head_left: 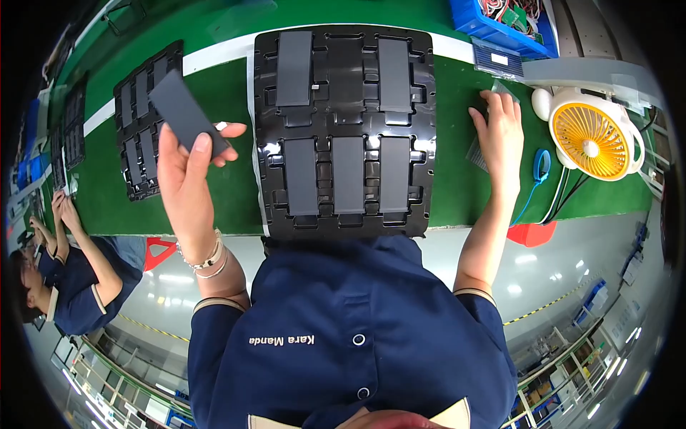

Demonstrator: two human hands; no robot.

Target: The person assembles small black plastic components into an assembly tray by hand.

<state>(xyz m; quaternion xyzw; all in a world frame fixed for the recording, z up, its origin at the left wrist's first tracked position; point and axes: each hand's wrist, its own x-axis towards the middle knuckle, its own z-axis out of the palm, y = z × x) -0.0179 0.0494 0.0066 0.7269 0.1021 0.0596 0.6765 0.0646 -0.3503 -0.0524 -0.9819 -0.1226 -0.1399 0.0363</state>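
Observation:
My left hand [187, 171] grips a dark grey, flat rectangular block [183, 113] between thumb and fingers. It holds the block tilted above the green table, left of a black moulded tray [346, 123]. A small white bit shows by the block's lower end, at my fingers. Several similar grey blocks [300, 175] sit in the tray's pockets; bare black plastic shows in the upper middle pocket. My right hand [499, 129] lies right of the tray, fingers stretched out, over a clear plastic piece [474, 154]. Whether it presses on that plastic, I cannot tell.
A second black tray [136, 168] with grey blocks lies to the left, with a co-worker [86, 286] beyond. On the right are a yellow-and-white fan [590, 139], a blue strap with a cord [542, 166] and a blue bin [493, 36] of wired parts.

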